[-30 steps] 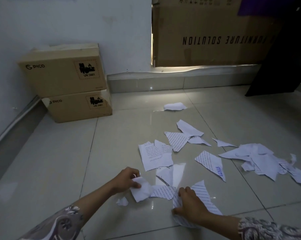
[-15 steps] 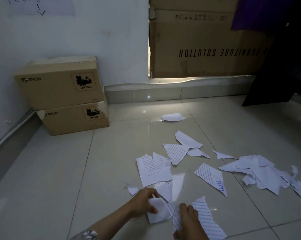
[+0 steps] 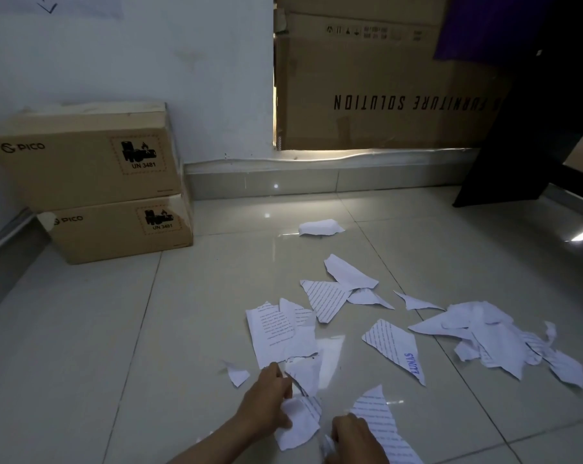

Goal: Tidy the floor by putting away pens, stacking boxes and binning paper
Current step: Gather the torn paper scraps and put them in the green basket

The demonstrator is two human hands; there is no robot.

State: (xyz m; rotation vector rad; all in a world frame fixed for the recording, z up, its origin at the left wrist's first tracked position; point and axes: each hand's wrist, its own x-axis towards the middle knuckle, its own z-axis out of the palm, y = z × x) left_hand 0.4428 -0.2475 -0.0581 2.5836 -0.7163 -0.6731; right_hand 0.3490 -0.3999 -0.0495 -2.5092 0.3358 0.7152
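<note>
1. Our left hand (image 3: pixel 266 401) is down low on the tiled floor (image 3: pixel 92 346), fingers curled round a crumpled white scrap (image 3: pixel 298 421), pinching it
2. Our right hand (image 3: pixel 355 438) sits just right of that scrap, on a long printed strip (image 3: pixel 380 420) that runs under it. Looks like the fingers are curled onto the strip, but the frame edge cuts the hand off, so we can't tell for sure
3. Taking the big printed sheet (image 3: pixel 280 329) as our landmark: it lies just beyond the left hand, and a small torn bit (image 3: pixel 238 375) lies by its near left corner
4. Right of the sheet there's a piece stamped LUNAS (image 3: pixel 397 349), and further right a whole heap of torn paper (image 3: pixel 498 339)
5. Beyond the sheet: a lined triangle piece (image 3: pixel 323 298) overlapped by a blank piece (image 3: pixel 348 272), then a lone curled scrap (image 3: pixel 320 227) further back
6. Far left of the sheet, two PICO boxes (image 3: pixel 89 185) already stacked against the wall (image 3: pixel 132 61)
7. Way behind the sheet, a large carton (image 3: pixel 384 88) reading FURNITURE SOLUTION upside down, with something dark (image 3: pixel 534 128) in front of its right side
</note>
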